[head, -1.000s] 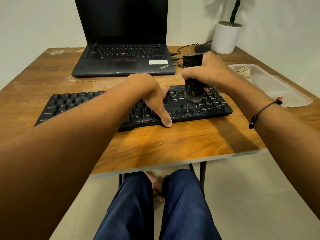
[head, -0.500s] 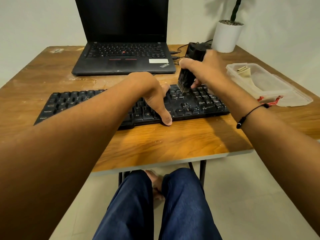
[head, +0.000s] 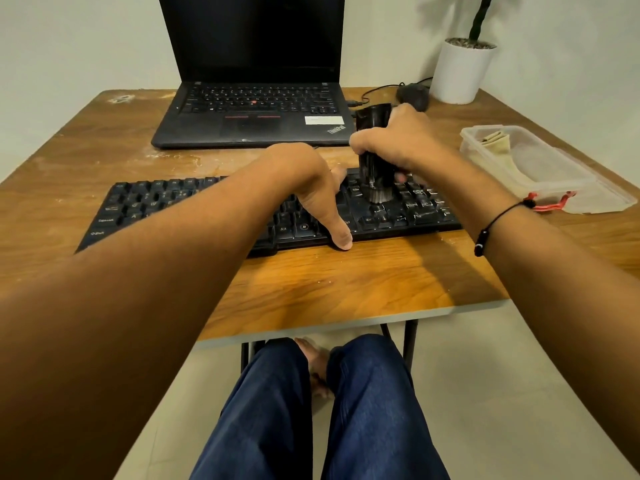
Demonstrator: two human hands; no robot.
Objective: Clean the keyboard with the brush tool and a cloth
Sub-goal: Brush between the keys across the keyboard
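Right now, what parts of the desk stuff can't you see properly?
All in the head view:
- The keyboard: its middle keys are hidden under the left hand and forearm.
- The brush tool: its middle is covered by the right hand; only the top and bristles show.
- The cloth: the cloudy plastic box blurs it.
- The plant: cut off by the top edge.

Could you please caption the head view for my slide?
Right hand holds the brush tool upright on the keyboard while the left hand steadies it.
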